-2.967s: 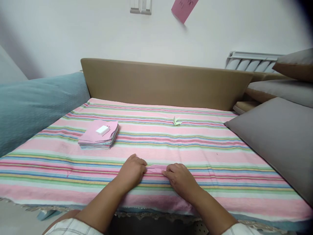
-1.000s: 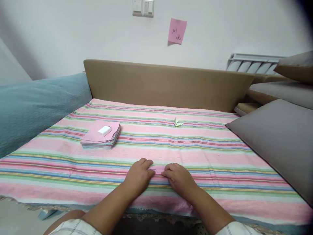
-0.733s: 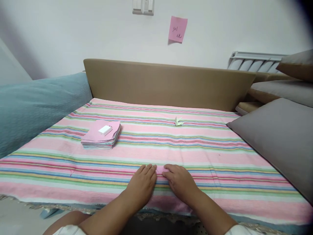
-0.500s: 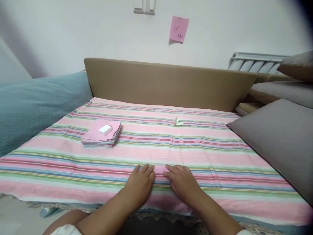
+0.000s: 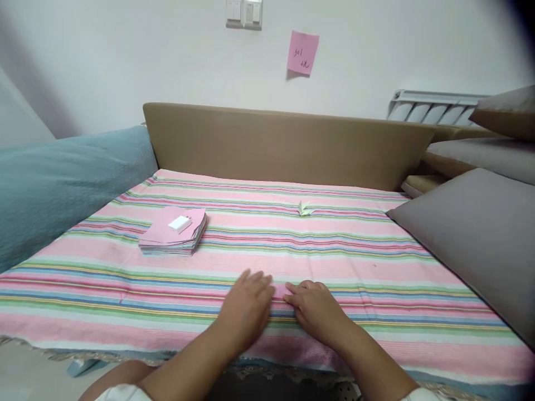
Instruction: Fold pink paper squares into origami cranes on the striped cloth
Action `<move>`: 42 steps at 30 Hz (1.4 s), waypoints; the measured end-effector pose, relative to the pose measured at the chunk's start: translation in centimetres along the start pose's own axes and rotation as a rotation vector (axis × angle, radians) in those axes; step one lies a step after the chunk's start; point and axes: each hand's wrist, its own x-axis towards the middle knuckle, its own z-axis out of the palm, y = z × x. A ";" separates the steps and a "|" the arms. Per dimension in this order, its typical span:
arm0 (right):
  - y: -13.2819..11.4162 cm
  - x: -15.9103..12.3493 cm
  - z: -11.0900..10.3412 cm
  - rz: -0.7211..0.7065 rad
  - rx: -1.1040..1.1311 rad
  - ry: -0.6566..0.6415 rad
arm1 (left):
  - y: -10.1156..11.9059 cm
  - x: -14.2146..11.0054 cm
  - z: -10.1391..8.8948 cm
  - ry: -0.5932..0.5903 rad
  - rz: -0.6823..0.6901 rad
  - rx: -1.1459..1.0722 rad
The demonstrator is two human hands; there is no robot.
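A small piece of pink paper (image 5: 281,292) lies on the striped cloth between my two hands, most of it covered by them. My right hand (image 5: 316,311) is at its right end, with thumb and forefinger closed on the edge and the other fingers curled. Over the paper's left end is my left hand (image 5: 247,303), slightly blurred, its fingers stretched out and a little apart. Whether the left fingertips touch the paper I cannot tell.
A stack of pink and other coloured paper (image 5: 161,231) sits to the left, with a white plug adapter (image 5: 180,224) on top. Farther back lies a small folded pale green paper (image 5: 305,209). Grey cushions (image 5: 472,223) line the right side; a brown backrest (image 5: 284,145) stands behind.
My left hand has lifted its fingers and shifted a little to the right and away from me. My right hand stays at the pink paper, its fingers more curled.
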 end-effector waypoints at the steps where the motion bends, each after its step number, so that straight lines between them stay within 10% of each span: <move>1: 0.0 0.0 0.0 -0.002 0.003 0.001 | 0.6 -0.1 0.8 -0.038 0.051 -0.031; 10: 2.7 -0.6 -0.9 0.089 0.020 -0.002 | 1.6 -0.4 2.5 -0.273 0.028 -0.092; 16: 2.0 1.4 0.1 0.086 0.211 0.225 | 1.9 -0.3 2.5 -0.256 0.025 -0.069; 25: 0.9 3.0 1.6 0.074 0.200 0.140 | 0.9 -0.5 2.1 -0.106 0.098 -0.084; 42: 1.0 4.3 0.7 0.108 0.480 0.062 | -0.7 0.0 -0.4 -0.217 -0.002 -0.141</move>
